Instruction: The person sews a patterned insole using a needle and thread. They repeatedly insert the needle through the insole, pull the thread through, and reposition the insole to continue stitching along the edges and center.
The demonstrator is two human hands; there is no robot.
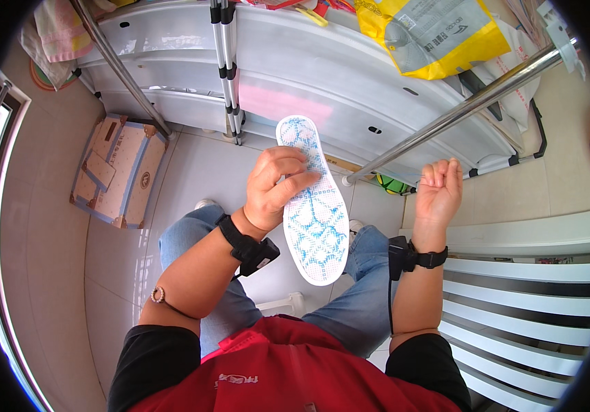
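A white shoe insole (321,242) with a blue stitched pattern stands out in front of my lap, its wide end towards me. My left hand (279,185) grips its narrower upper half from the left, thumb and fingers on the patterned face. Off to the right, my right hand (440,188) is raised with its fingertips pinched together, palm side showing. A thin blue thread (412,177) seems to run leftwards from those fingertips; whether a needle is there I cannot tell. Both wrists wear black straps with small boxes.
A pink and blue box (120,172) sits on the tiled floor at left. Ahead stands a grey-white shelf unit (295,56) with metal poles, a yellow and grey bag (434,41) on top. White slats (521,298) lie at right. A white stool (287,304) shows between my legs.
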